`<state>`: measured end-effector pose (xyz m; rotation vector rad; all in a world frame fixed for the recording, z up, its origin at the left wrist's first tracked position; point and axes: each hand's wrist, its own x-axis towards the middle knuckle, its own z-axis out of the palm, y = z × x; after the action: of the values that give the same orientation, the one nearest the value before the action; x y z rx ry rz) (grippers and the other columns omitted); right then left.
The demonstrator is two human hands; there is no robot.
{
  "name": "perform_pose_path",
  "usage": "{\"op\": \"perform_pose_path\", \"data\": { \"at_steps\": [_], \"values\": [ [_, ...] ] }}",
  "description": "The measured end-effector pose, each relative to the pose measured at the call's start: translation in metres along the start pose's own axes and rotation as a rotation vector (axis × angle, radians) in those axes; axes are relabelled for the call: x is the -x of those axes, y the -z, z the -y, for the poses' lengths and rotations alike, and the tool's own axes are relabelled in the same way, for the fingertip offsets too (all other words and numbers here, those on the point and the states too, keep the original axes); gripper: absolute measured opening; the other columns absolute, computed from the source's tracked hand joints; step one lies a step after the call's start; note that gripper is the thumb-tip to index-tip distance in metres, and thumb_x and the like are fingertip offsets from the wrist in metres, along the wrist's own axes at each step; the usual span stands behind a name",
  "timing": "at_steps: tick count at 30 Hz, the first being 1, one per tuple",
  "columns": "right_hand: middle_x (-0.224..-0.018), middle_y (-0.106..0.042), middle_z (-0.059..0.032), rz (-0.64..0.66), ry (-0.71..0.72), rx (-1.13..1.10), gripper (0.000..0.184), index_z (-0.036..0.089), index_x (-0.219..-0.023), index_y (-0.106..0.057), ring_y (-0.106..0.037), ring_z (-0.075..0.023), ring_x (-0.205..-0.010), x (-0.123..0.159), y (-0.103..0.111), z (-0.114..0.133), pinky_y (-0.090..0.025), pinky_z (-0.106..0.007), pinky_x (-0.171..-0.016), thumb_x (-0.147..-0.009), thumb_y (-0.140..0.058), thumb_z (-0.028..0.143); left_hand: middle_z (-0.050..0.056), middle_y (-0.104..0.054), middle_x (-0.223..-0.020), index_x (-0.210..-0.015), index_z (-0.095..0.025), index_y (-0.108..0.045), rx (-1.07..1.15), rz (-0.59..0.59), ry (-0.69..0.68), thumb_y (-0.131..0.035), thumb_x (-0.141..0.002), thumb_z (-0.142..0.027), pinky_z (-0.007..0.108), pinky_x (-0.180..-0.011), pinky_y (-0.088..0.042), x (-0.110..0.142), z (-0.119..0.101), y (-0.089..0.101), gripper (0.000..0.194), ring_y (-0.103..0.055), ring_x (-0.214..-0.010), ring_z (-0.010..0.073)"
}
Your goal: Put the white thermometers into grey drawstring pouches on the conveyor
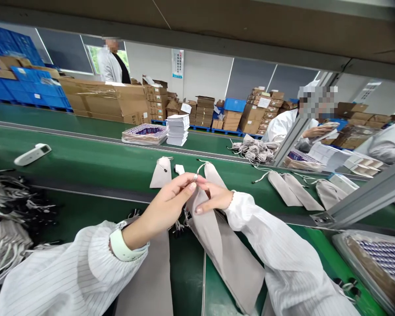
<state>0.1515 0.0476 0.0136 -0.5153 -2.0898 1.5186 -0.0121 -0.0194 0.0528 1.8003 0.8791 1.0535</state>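
Note:
Above the green work surface, a long grey drawstring pouch (pixel 230 259) hangs at a slant from my two hands. My left hand (pixel 169 202) pinches its gathered mouth, thumb against fingertips. Beside it my right hand (pixel 215 196) is closed on the same end, with the thumb pressed on the fabric. Whatever small part lies between the fingertips is mostly hidden. Another grey pouch (pixel 156 259) lies flat under my left forearm. Just beyond my hands, a small pouch (pixel 161 173) and a further pouch (pixel 213 173) rest on the green belt.
A heap of corded pouches (pixel 6 241) is at the left, near a white handheld device (pixel 33 154). More pouches (pixel 285 188) lie right of centre, behind a metal post (pixel 365 197). A plastic-wrapped tray (pixel 365 263) sits at right. Co-workers in white (pixel 283 125) are across the belt.

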Motion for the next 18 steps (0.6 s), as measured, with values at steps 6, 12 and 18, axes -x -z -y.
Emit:
{"op": "perform_pose_path", "data": {
  "at_steps": [6,12,18],
  "values": [
    [-0.097,-0.056,-0.0062,-1.038,-0.127,0.319,0.049,0.016,-0.102,-0.046,-0.056,-0.0176,-0.085,0.023,0.067,-0.003,-0.043,-0.031,-0.077,-0.057,-0.062,0.026,0.001,-0.034,-0.132,-0.121,-0.028,-0.042,-0.262,0.316,-0.135,-0.037,-0.086,-0.025,0.033,-0.101,-0.025,0.019,0.006,-0.026,0.035,-0.031,-0.121,0.0182],
    [-0.097,-0.055,-0.0230,-1.296,-0.905,0.964,0.060,0.007,-0.114,-0.040,-0.052,-0.0313,-0.094,0.089,0.135,-0.033,-0.039,-0.042,-0.076,-0.066,-0.055,0.040,0.005,-0.017,-0.141,-0.130,-0.024,-0.029,-0.557,0.729,-0.126,-0.045,-0.083,-0.030,0.046,-0.103,-0.017,0.032,0.047,-0.050,0.050,-0.008,-0.128,0.0269],
    [-0.118,-0.044,-0.0190,-1.037,-0.947,1.134,0.051,0.016,-0.117,-0.047,-0.041,-0.0329,-0.109,0.066,0.111,-0.073,-0.032,-0.048,-0.085,-0.067,-0.056,0.023,0.007,-0.046,-0.126,-0.110,-0.018,-0.056,-0.654,0.804,-0.145,-0.041,-0.084,-0.020,0.048,-0.099,-0.026,0.026,0.048,-0.043,0.030,-0.025,-0.124,0.0290]
  ]
}}
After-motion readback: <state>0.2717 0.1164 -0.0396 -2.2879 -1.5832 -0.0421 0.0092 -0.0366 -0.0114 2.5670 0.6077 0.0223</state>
